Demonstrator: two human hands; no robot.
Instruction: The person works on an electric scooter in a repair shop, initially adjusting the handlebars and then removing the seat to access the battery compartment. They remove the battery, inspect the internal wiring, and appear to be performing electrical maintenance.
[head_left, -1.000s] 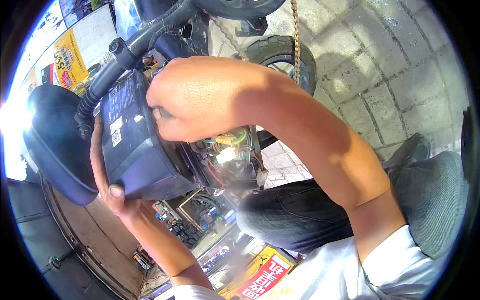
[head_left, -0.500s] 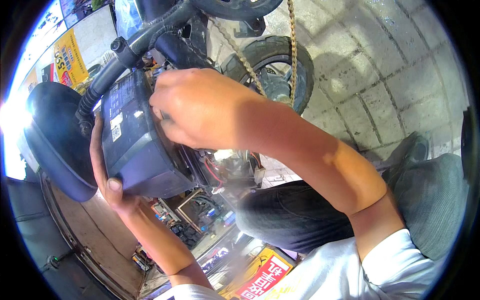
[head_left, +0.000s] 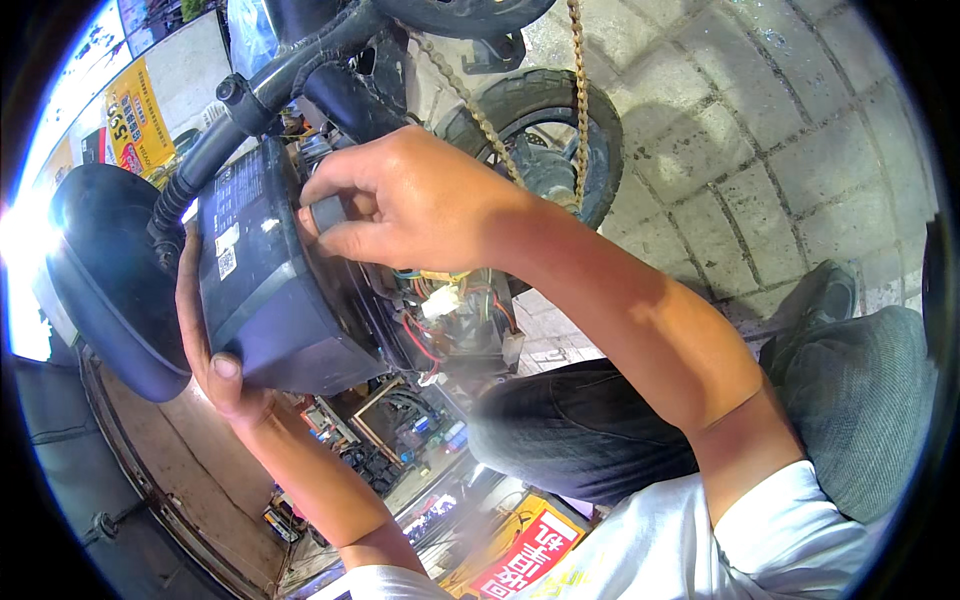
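A large black box (head_left: 285, 300) with white labels, likely a battery, sits tilted beneath the frame tube. My left hand (head_left: 222, 370) grips its left side, the thumb on the near face and the fingers stretched along the edge. At the box's right edge is my right hand (head_left: 385, 200), with its fingers curled. A dark grey band (head_left: 326, 213) shows at one of those fingers; I cannot tell whether it is worn or held. Beside the box, below my right hand, lie exposed wires (head_left: 425, 345) and a white connector (head_left: 441, 302).
A black frame tube (head_left: 290, 85) crosses above the box. At the left is a black saddle-shaped part (head_left: 115, 285). A chain (head_left: 580, 110) hangs by a small wheel (head_left: 600, 130). Parts and tools (head_left: 385, 430) lie below on the floor, near a yellow-red sign (head_left: 530, 550).
My right hand has lifted slightly and its fingers have opened a little, showing the dark grey band and more of the wires. My left hand keeps its hold on the box.
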